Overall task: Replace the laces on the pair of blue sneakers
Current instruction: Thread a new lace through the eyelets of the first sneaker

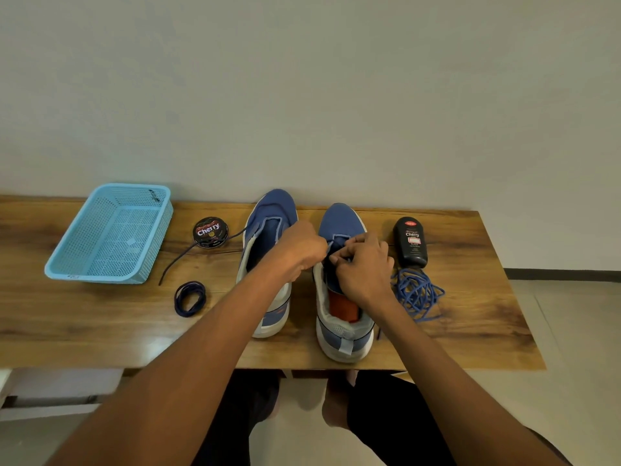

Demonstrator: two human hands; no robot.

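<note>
Two blue sneakers stand side by side on the wooden table, toes toward the wall. The left sneaker (268,230) has no lace in its eyelets. Over the right sneaker (341,220), my left hand (300,247) is curled at the eyelets and my right hand (364,264) pinches a dark navy lace (331,245) there. A long dark lace (188,252) trails left from the left sneaker. A coiled dark lace (190,298) lies front left. A tangle of bright blue laces (416,292) lies right of the right sneaker.
A light blue plastic basket (67,264) sits at the far left of the table (100,331). A round shoe polish tin (210,232) lies near the left sneaker. A black liquid polish bottle (410,242) stands by the right sneaker. My legs show below the table edge.
</note>
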